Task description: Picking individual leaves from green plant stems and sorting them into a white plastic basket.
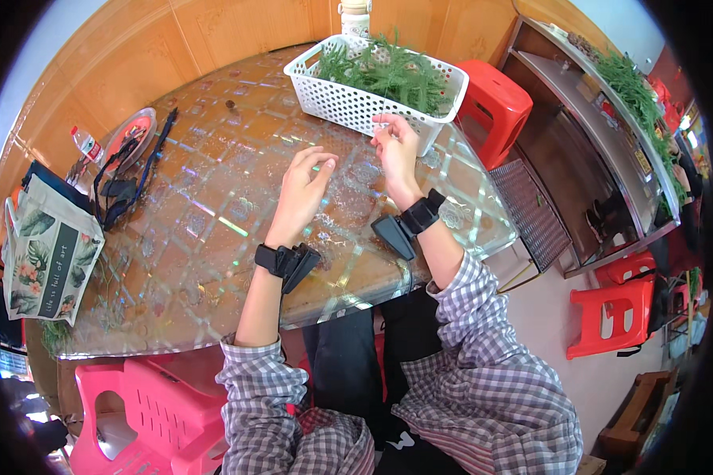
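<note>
I see green sprigs [412, 79] in the white basket [333, 100]; my left hand [303, 186] hovers loosely unclenched; whether my right hand [398, 153] grips anything, I cannot tell.

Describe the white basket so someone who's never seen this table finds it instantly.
Start at the glossy brown table and follow it to its far side. Just beyond the right hand stands the white basket, rectangular and heaped with feathery green sprigs. Its hole-dotted walls set it apart from the red stool on its right.
</note>
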Available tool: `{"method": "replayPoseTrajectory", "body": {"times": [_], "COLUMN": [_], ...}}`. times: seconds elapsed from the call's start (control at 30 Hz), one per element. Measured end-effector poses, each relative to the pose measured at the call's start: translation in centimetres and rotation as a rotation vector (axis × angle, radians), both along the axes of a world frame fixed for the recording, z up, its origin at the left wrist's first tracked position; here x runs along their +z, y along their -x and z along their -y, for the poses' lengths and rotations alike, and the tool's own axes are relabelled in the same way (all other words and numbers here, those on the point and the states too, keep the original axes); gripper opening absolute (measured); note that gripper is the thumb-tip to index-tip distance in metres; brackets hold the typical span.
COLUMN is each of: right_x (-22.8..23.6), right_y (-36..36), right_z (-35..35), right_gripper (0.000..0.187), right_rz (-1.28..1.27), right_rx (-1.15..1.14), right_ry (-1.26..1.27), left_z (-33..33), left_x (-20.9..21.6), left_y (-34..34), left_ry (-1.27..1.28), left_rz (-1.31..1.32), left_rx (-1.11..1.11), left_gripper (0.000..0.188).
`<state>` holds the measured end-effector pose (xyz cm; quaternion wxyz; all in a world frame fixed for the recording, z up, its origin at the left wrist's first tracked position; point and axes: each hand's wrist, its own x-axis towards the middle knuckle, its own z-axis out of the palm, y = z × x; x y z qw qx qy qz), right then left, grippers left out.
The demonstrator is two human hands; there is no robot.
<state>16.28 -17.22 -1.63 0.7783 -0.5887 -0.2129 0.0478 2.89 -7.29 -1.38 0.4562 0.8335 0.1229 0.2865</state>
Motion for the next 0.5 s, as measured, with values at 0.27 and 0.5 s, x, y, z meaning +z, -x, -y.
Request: {"method": "replayPoseTrajectory", "body": {"times": [0.27, 0.5], "right_x": [0.4, -0.1], "right_y": [0.2, -0.4], "right_z": [0.2, 0.0], "right_gripper": [0.015, 0.014], "right_rz": [-0.093, -0.151], "right_rx": [0.045, 0.01], "right_ry": [-0.034, -0.1], "left_z": [-0.1, 0.1], "left_x": [-0.3, -0.1], "left_y": [0.1, 0.0], "left_ry": [-0.002, -0.019], "left_rz": [-0.01, -0.008], "left_rx": [-0.01, -0.012], "left_gripper": [0.024, 0.023]}}
